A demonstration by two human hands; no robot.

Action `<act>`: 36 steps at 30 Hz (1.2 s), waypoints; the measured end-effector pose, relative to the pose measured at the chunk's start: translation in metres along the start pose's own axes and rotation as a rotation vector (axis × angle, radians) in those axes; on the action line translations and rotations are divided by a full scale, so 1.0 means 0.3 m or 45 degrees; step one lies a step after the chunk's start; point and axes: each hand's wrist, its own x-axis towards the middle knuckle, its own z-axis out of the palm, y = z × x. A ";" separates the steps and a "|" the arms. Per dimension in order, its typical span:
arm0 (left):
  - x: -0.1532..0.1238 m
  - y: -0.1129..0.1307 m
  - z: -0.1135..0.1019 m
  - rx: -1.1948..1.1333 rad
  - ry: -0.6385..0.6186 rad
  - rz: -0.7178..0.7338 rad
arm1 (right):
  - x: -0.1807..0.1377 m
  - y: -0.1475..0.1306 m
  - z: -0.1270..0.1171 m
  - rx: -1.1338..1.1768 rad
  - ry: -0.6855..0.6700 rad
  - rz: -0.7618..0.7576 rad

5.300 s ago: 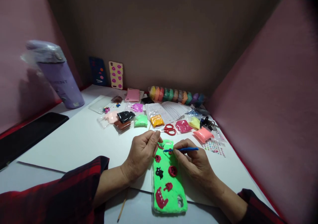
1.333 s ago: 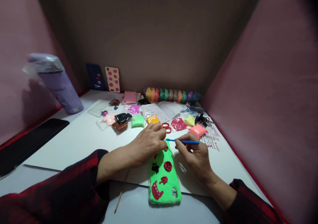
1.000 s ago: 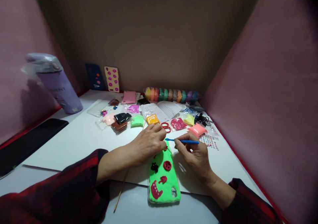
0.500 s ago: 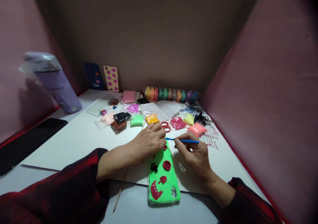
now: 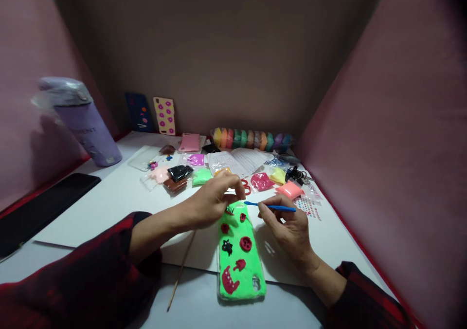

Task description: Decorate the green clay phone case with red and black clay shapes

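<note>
A phone case (image 5: 239, 256) covered in bright green clay lies on the white sheet in front of me, with red and black clay shapes stuck on it. My left hand (image 5: 213, 197) hovers over the case's far end, fingers pinched together; whether anything is in them is too small to tell. My right hand (image 5: 286, 227) rests just right of the case and pinches a thin blue modelling tool (image 5: 272, 206), whose tip points left toward the case's top edge.
Small bags of coloured clay (image 5: 204, 175), red scissors (image 5: 246, 185) and a row of clay packs (image 5: 251, 139) lie beyond the case. A purple tumbler (image 5: 83, 122) stands at left, a black phone (image 5: 44, 207) beside it. A wooden stick (image 5: 180, 270) lies near my left arm.
My left hand has lifted off the case's far end and pulled back slightly left, uncovering the red shapes there. The right hand and blue tool have stayed nearly still.
</note>
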 end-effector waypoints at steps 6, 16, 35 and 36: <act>0.007 0.012 -0.002 -0.424 0.231 -0.281 | -0.002 -0.001 -0.002 0.012 -0.011 -0.004; -0.071 -0.062 0.020 -0.128 0.740 -0.176 | -0.002 0.020 -0.012 0.047 -0.067 -0.082; -0.168 -0.091 0.059 0.185 0.727 -0.134 | -0.003 0.016 -0.016 0.064 -0.129 -0.137; -0.169 -0.091 0.060 0.186 0.718 -0.130 | -0.003 0.017 -0.016 0.063 -0.136 -0.135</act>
